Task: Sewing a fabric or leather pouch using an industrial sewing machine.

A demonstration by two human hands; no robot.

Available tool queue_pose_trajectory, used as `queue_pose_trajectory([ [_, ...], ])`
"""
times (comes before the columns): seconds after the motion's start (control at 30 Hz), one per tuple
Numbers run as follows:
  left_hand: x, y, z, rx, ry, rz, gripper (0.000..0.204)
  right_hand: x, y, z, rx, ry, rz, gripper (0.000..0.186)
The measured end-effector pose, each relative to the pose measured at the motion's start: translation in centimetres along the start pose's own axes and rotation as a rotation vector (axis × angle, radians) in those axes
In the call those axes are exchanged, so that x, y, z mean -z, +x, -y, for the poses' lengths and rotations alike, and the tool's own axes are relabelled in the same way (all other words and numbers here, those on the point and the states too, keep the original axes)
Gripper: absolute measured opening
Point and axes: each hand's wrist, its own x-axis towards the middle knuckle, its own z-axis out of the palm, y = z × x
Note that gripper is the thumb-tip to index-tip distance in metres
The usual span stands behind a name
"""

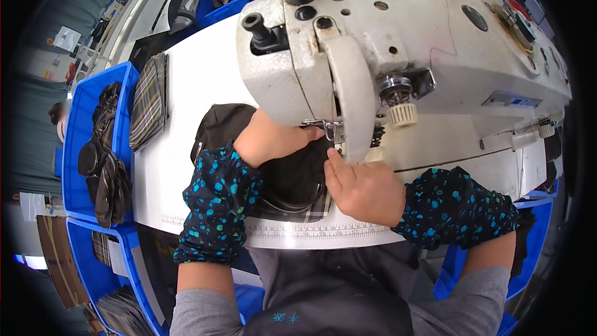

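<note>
A dark fabric bag piece (286, 186) with a curved zipper and plaid edge lies under the presser foot (333, 129) of a white industrial sewing machine (385, 25). My left hand (273, 140) rests on the piece left of the foot, thumb reaching toward it; its other fingers are largely hidden by the machine head. My right hand (364, 190) is closed on the piece just below and right of the foot, index finger angled toward the needle area, thumb hidden.
A blue bin (73, 149) of dark pieces and stacked plaid cloth (148, 99) sit at left. More blue bins flank me below the white table (199, 56), which has a ruler strip (292, 232) along its front edge. Another person (61, 121) is at far left.
</note>
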Motion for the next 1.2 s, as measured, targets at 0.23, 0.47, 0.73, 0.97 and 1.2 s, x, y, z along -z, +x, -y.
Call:
queue_pose_trajectory([
  [0.23,-0.2,1.3,1.1,-0.150,0.225,-0.028,0.038,0.1,0.2,-0.4,-0.013,-0.005,0.041,0.027],
  [0.47,0.4,2.1,1.5,-0.391,0.266,-0.054,0.036,0.4,0.1,-0.8,-0.038,0.001,0.083,0.028],
  [0.73,0.1,2.0,1.3,-0.314,0.159,-0.012,0.034,0.5,0.1,-1.0,-0.038,-0.025,0.085,0.030],
  [0.97,-0.4,1.7,1.3,-0.171,-0.040,-0.027,0.035,-0.1,-0.5,-1.2,-0.047,-0.013,0.049,0.033],
  [1.2,-2.5,1.3,3.6,-0.334,0.373,-0.467,0.032,-1.4,-0.9,-1.4,-0.067,-0.073,0.090,0.034],
])
